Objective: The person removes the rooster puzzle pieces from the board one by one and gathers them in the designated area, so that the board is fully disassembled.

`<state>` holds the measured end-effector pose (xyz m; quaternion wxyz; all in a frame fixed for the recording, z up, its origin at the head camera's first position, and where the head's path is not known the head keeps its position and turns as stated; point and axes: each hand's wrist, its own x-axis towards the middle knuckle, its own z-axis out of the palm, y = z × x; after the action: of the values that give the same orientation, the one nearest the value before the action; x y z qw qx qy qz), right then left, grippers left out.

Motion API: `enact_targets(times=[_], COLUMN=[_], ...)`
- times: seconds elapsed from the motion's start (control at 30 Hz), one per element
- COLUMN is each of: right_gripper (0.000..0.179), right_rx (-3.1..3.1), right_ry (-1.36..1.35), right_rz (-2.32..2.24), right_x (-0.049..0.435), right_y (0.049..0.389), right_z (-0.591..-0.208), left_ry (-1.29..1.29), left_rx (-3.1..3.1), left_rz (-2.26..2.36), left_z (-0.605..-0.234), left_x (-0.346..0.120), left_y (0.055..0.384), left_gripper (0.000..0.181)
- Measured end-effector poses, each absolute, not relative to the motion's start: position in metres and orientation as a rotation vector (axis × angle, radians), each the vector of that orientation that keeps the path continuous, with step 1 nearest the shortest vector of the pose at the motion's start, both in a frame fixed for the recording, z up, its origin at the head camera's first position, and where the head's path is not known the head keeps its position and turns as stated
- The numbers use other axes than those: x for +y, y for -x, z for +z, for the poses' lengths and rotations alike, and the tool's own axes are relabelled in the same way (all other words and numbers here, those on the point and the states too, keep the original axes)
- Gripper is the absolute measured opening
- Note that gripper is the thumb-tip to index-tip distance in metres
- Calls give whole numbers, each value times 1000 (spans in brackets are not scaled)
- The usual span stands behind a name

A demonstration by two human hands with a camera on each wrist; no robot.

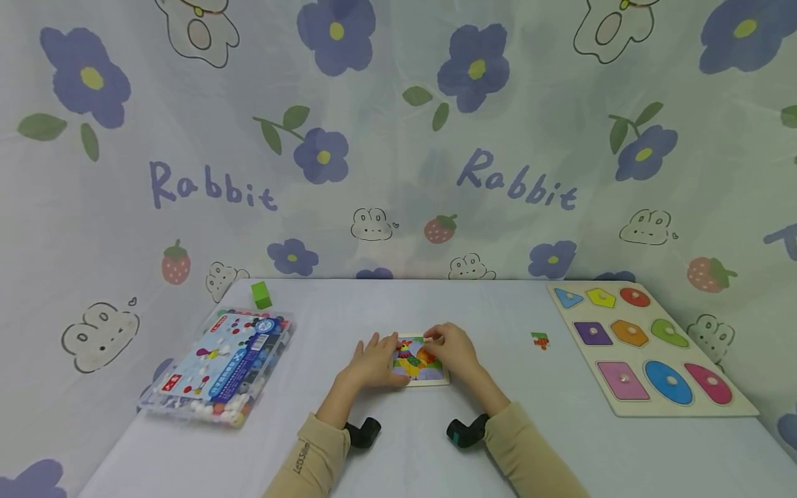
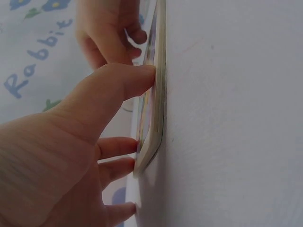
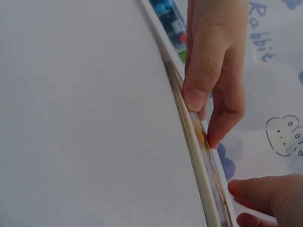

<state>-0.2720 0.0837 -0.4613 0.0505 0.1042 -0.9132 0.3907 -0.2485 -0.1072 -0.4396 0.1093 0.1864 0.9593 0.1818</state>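
A small picture puzzle (image 1: 418, 374) with a colourful rooster in a pale frame lies at the middle of the white table. My left hand (image 1: 373, 363) rests on its left end, fingers spread. In the left wrist view its thumb (image 2: 139, 78) touches the near edge of the puzzle (image 2: 158, 94), while other fingertips lie along the left side. My right hand (image 1: 457, 349) is over the upper right corner, fingers bent down toward the picture and hiding that part. Nothing shows between its separated fingertips in the right wrist view, where the right hand (image 3: 272, 196) is partly cropped.
A loose puzzle piece (image 1: 539, 340) lies right of the puzzle. Farther right is a shape-peg board (image 1: 588, 349). At the left stand a clear box (image 1: 218, 363) of coloured parts and a green block (image 1: 261, 295). A printed curtain (image 1: 398, 152) hangs behind.
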Motion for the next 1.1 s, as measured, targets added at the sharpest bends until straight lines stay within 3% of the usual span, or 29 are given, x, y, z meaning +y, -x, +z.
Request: enact_targets(times=[0.23, 0.87, 1.0, 1.1], right_gripper=[20, 15, 25, 23], right_rx=[-2853, -2648, -2606, -2595], right_ry=[-339, -259, -191, -132], right_rz=[1012, 1624, 1718, 1734], right_x=[84, 84, 86, 89], right_y=[271, 275, 278, 280], right_z=[-462, -466, -464, -462], left_ry=[-552, -528, -545, -573], left_rx=[2828, 2816, 2821, 2827], left_rz=[536, 543, 543, 524], left_z=[-439, -440, -440, -440], left_x=[-107, -107, -107, -107], left_y=[248, 249, 249, 250], left_gripper=[90, 91, 83, 70])
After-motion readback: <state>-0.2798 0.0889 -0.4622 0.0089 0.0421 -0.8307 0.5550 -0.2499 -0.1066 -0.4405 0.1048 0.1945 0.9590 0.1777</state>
